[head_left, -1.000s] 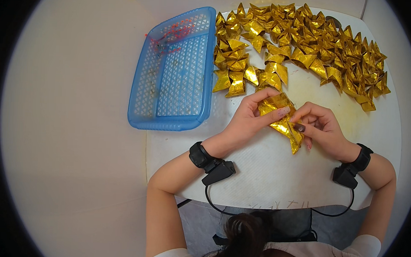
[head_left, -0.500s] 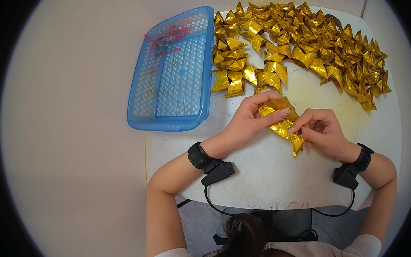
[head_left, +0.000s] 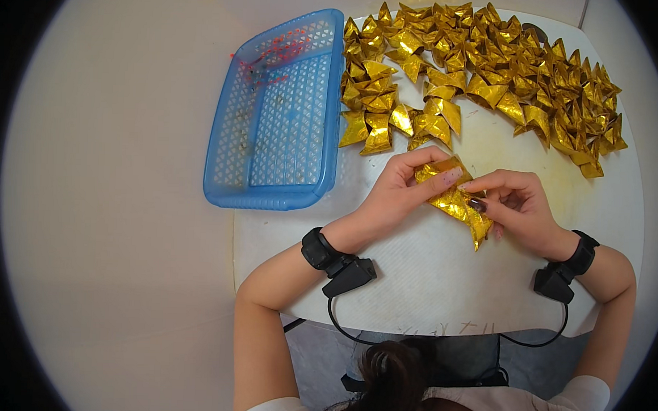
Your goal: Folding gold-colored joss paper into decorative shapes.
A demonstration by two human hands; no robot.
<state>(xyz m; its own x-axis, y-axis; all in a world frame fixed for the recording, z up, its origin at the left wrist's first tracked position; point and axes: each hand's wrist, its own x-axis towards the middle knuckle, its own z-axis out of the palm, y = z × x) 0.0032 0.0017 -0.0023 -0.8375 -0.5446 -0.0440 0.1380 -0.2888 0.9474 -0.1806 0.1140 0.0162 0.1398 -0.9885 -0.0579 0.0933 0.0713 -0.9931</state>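
A piece of folded gold foil paper (head_left: 456,203) is held between my two hands above the white table, one pointed end slanting toward me. My left hand (head_left: 409,186) is closed on its left end, with the thumb pressed flat on top and the fingers behind. At its right side, my right hand (head_left: 514,205) pinches the foil with the thumb and index finger, the other fingers curled. Just beyond lie several finished-looking gold foil ingot shapes (head_left: 437,126) with pointed ends, touching one another.
A blue plastic basket (head_left: 330,133) with lattice walls stands left of the foil shapes, red bits by its far wall. Many more gold shapes (head_left: 564,116) cover the table's (head_left: 384,280) far side. Black wrist bands with cables (head_left: 348,277) are on both my wrists.
My right index fingertip has shifted up and left along the foil, and the right thumb now shows on its surface. The left hand keeps nearly the same hold.
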